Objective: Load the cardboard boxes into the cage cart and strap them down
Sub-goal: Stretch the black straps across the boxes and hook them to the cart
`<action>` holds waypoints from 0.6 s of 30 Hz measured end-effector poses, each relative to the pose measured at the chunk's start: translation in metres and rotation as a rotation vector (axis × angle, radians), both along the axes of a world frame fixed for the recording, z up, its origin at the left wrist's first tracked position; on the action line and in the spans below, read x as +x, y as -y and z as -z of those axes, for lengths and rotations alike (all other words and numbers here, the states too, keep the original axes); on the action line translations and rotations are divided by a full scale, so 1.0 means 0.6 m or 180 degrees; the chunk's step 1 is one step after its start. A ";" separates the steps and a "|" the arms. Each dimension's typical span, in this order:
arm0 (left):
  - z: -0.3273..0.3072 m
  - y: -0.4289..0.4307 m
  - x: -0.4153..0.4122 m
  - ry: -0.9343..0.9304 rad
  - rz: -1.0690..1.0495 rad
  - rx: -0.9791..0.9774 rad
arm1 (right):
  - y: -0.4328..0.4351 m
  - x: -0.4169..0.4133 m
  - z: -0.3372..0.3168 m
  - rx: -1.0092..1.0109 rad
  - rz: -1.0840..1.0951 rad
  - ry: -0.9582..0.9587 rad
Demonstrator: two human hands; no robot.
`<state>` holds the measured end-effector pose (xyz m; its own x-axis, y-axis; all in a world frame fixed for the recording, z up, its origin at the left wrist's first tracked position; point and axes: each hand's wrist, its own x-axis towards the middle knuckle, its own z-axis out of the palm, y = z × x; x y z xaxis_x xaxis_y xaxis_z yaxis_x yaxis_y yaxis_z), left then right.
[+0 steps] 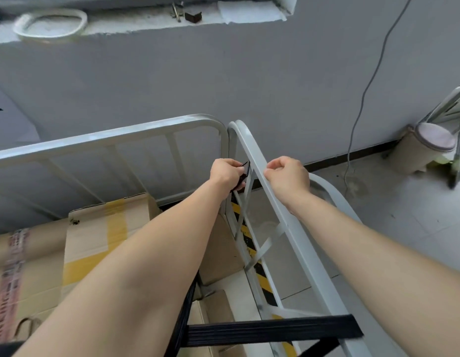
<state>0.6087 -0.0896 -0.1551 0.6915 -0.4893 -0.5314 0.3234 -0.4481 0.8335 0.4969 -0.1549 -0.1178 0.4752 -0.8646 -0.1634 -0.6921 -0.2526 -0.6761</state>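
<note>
the black hook (245,170) is pinched by the left hand (227,173), the cart rail (303,253) gripped by the right hand (288,176), boxes (100,228) lying inside; if hooked poorly, the strap (270,331) could be sprung loose.

black buckle (245,169) mostly hidden inside the left hand (227,173), right hand (288,176) fingertips curled out of sight beside the cart rail (275,202), black strap (275,331) vanishing under the left forearm, red print on the left box (38,279) blurred unreadable, ledge objects (185,14) too small to name
</note>
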 end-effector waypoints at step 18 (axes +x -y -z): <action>-0.158 -0.224 -0.069 -0.0167 0.0974 0.0611 | -0.169 -0.076 -0.139 0.1049 -0.0470 0.0030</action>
